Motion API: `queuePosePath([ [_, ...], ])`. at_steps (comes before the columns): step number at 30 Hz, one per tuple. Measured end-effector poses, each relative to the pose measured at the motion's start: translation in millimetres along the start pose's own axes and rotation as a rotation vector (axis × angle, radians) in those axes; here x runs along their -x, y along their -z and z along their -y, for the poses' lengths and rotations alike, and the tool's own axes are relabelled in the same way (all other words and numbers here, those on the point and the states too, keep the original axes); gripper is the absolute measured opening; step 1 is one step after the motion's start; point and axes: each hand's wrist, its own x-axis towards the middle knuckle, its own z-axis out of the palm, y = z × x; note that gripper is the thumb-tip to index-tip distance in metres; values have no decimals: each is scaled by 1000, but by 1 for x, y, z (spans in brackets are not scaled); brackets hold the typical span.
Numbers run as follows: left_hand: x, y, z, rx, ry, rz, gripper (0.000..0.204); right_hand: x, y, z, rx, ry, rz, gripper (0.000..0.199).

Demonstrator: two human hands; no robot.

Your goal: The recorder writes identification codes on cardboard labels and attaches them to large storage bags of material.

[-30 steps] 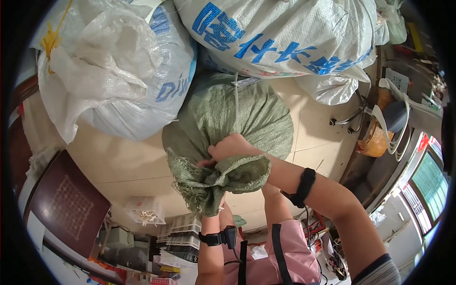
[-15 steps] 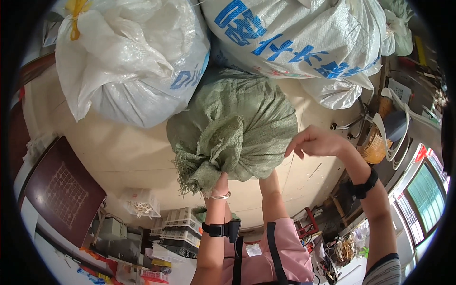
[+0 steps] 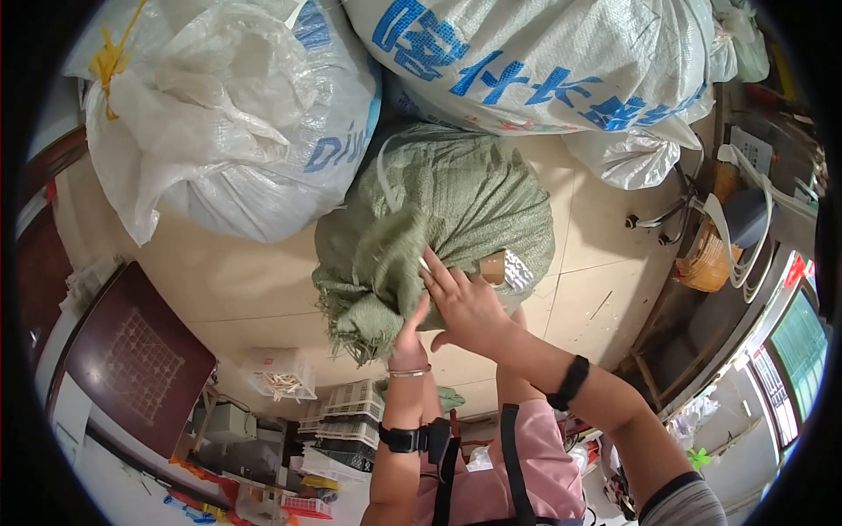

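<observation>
A bulging green woven sack (image 3: pixel 500 193) stands on the floor in front of me, its frayed mouth gathered to the near left. My left hand (image 3: pixel 409 344) is closed round the bunched neck, most of its fingers hidden by the cloth. Over the neck reaches my right hand (image 3: pixel 469 309), fingers bent, with a bit of white at the fingertips. A thin pale strip (image 3: pixel 383 180) curves up beyond the sack's mouth; it seems to be the same piece, though cloth hides the middle. A small brown-and-white piece (image 3: pixel 507 270) shows on the sack behind my right hand.
Large white sacks stand beyond: one tied with yellow (image 3: pixel 237 131) at the left, one with blue print (image 3: pixel 561 61) at the right. A dark red board (image 3: pixel 136 355) lies left, near a clear container (image 3: pixel 279 375) and stacked crates (image 3: pixel 351 416). A wheeled chair base (image 3: pixel 667 219) is right.
My right hand has swung left from beside the sack to its gathered neck. A pale strip now shows past the sack's mouth, and the brown-and-white piece has appeared. My left hand keeps its grip.
</observation>
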Motion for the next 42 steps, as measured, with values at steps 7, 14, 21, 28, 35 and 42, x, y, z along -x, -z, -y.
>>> queuePosePath([
  [7,18,-92,29,-796,-329,-529,62,-26,-54,-10,-215,35,-320,52],
  [14,63,0,55,-2050,-1069,-146,48,-43,-102,-29,-517,101,-633,33],
  [21,40,-69,-109,-1763,-661,-110,39,-29,-69,-32,-320,258,-602,23],
  [28,-59,-63,-141,-2155,-1095,273,23,-31,-40,-10,-262,223,-570,35],
  [35,-22,79,-121,-2185,-860,-134,22,-25,-28,11,-364,130,-672,29],
  [42,56,20,34,-2004,-301,-77,40,-16,-26,5,167,-34,-389,25],
])
